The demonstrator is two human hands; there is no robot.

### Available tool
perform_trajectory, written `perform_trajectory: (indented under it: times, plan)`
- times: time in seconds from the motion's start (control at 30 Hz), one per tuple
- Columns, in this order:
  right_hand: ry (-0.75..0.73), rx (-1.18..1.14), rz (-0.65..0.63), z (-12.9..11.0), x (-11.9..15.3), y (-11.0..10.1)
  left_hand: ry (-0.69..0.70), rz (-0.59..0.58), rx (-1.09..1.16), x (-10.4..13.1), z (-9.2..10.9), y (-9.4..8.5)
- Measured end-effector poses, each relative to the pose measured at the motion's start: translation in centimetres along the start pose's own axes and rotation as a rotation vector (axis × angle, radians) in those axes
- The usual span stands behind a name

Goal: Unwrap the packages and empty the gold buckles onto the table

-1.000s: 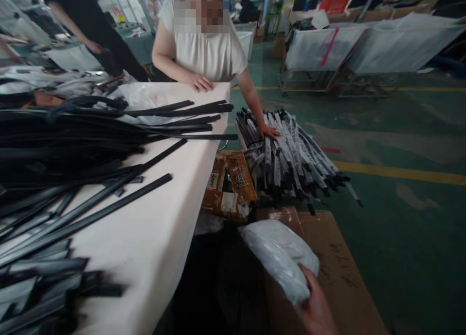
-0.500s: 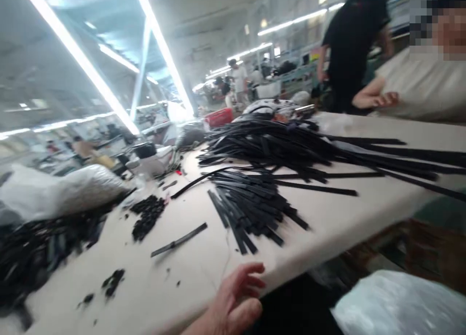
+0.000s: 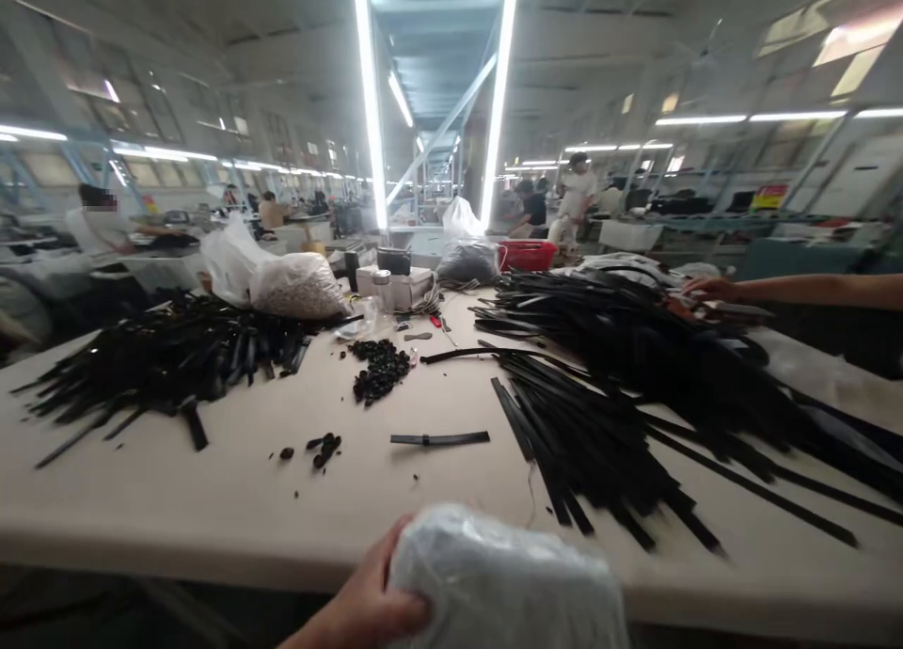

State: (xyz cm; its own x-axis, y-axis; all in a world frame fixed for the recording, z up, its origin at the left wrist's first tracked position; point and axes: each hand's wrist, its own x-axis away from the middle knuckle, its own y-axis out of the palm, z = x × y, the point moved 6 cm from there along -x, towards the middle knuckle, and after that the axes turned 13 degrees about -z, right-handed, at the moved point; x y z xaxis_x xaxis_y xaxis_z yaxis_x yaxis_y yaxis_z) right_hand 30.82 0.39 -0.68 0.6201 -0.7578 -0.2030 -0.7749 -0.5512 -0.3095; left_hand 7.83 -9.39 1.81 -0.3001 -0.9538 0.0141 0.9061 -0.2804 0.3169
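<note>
A bulky bundle in clear, whitish plastic wrap (image 3: 508, 583) is at the near edge of the table, low in the view. My left hand (image 3: 381, 583) grips its left side, thumb in front and fingers behind. My right hand does not show. Just beyond, a short black strap with a small slider on it (image 3: 441, 439) lies alone on the table. To its right is a fanned pile of cut black straps (image 3: 599, 442). Small black plastic pieces (image 3: 381, 369) are heaped farther back, with a few loose ones (image 3: 324, 450) nearer me.
The pale tabletop (image 3: 246, 498) carries another pile of black straps (image 3: 176, 348) on the left. Behind it sits a plastic bag of small pieces (image 3: 300, 287). Long black straps (image 3: 635, 329) spread on the right, where another person's arm (image 3: 790, 292) reaches in. A red basket (image 3: 527, 254) stands at the back.
My view has swung to the right and levelled out. My left hand, which was free with fingers apart, now holds the plastic-wrapped bundle, which has come from the lower right to the middle.
</note>
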Motion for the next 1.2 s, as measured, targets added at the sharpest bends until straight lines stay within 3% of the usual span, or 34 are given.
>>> perform_trajectory:
  times: [0.07,0.17,0.27,0.33,0.43,0.5,0.6,0.77,0.97,1.07,1.2]
  plan:
    - [-0.014,0.002,-0.031,-1.6,-0.4,1.0,0.051,0.139,-0.151,1.4,1.3,-2.6]
    - [-0.028,0.015,-0.07,-4.2,-2.9,2.1,0.174,0.268,-0.375,2.5,4.8,-5.5]
    - [-0.078,0.047,-0.067,-5.8,-6.8,2.8,0.311,0.267,-0.63,2.5,7.9,-7.5]
    - [-0.158,0.098,-0.084,-5.9,-9.0,3.6,0.383,0.229,-0.879,2.4,8.7,-8.1]
    - [-0.276,0.22,-0.106,-4.9,-10.0,4.9,0.41,0.234,-1.228,2.7,7.8,-8.9]
    - [-0.309,0.303,-0.109,-3.8,-9.5,5.4,0.388,0.239,-1.338,3.3,6.5,-9.2]
    - [-0.328,0.442,-0.125,-2.7,-8.1,5.9,0.367,0.213,-1.377,4.7,4.4,-9.0]
    - [-0.419,0.658,-0.16,-2.9,-5.9,6.8,0.289,0.24,-1.381,7.0,2.2,-8.1]
    - [-0.375,0.729,-0.2,-2.8,-4.6,7.5,0.166,0.151,-1.264,8.0,1.8,-7.7]
    - [-0.321,0.738,-0.175,-2.3,-3.4,7.1,0.107,0.214,-1.237,8.4,1.5,-8.7]
    - [-0.275,0.726,-0.232,-1.8,-2.0,6.8,0.179,0.301,-1.444,8.7,0.6,-8.7]
